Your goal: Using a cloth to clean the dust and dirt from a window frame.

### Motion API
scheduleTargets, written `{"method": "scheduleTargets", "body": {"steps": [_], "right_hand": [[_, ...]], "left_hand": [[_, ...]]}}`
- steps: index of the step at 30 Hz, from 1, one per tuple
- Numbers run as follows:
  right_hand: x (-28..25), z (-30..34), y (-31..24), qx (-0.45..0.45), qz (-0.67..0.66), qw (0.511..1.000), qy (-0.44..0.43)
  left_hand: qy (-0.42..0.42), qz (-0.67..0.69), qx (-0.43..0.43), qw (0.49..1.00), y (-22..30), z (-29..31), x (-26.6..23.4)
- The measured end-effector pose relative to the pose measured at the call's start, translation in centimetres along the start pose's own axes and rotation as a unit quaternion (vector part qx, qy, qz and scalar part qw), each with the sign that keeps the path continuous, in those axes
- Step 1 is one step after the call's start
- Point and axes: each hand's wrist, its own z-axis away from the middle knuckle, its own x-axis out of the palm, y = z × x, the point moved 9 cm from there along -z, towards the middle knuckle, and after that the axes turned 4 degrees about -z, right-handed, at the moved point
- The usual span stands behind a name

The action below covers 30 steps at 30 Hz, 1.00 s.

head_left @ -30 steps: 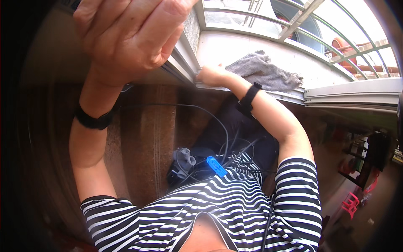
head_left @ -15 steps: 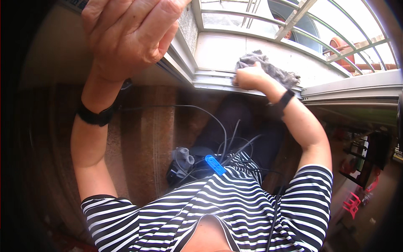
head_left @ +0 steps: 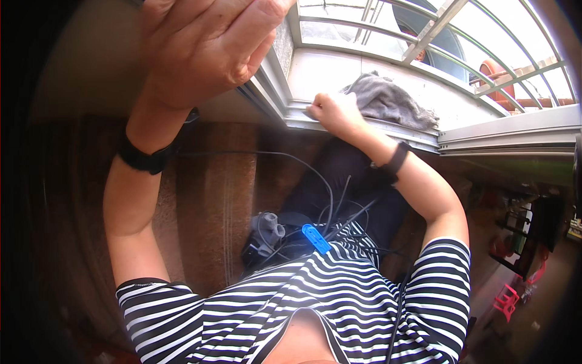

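My right hand [head_left: 334,113] is at the metal window track [head_left: 297,115], left of a crumpled grey cloth [head_left: 391,100]. Its fingers are curled closed; whatever they hold, if anything, is hidden. The cloth lies bunched on the white sill [head_left: 315,70], just beyond my right wrist, and reaches the track's edge. High at the upper left, my left hand [head_left: 212,45] is raised close to the camera. Its fingers are bent inward, their tips hidden, and what they grip cannot be made out.
Metal window bars [head_left: 418,45] run beyond the sill, with an orange-brown pot [head_left: 494,76] outside. A window sash frame [head_left: 509,128] extends to the right. Thin cables and a blue clip [head_left: 316,238] hang at my shirt. Pink chair-like objects [head_left: 506,301] are at the far right.
My right hand has moved left along the track, away from the grey cloth it was gripping. The cloth now lies more spread out on the sill. My left hand stays raised.
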Motion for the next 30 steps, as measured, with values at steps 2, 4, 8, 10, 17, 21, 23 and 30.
{"method": "scheduleTargets", "body": {"steps": [2, 4, 8, 10, 17, 21, 23, 30], "right_hand": [[3.8, -1.3, 1.1, 0.073, -0.098, 0.99, -0.065], [6.8, -2.0, 1.2, 0.088, -0.134, 0.981, -0.108], [10.1, -1.1, 0.0, 0.033, -0.055, 0.976, -0.209], [9.9, -0.1, -1.3, -0.008, 0.004, 0.966, -0.259], [9.5, 0.2, -3.6, -0.109, 0.163, 0.95, -0.242], [7.2, 1.1, -2.5, -0.098, 0.261, 0.92, -0.276], [4.6, 2.6, -1.0, -0.083, 0.28, 0.921, -0.257], [-0.7, 5.4, 7.6, 0.099, 0.247, 0.94, -0.215]], "left_hand": [[0.006, 0.018, 0.003, 1.0, 0.1, -0.2, 0.0], [0.005, 0.015, 0.002, 1.0, 0.0, 0.0, 0.1], [0.001, 0.009, -0.003, 1.0, -0.1, 0.1, 0.0], [-0.006, 0.009, -0.009, 1.0, -0.1, 0.0, 0.1], [-0.017, -0.014, -0.006, 1.0, 0.1, -0.3, 0.2], [-0.019, -0.016, -0.008, 1.0, 0.3, -0.4, 0.4], [-0.018, -0.008, -0.008, 1.0, 0.3, -0.2, 0.4], [-0.007, -0.013, -0.026, 1.0, 0.0, 0.1, 0.0]]}}
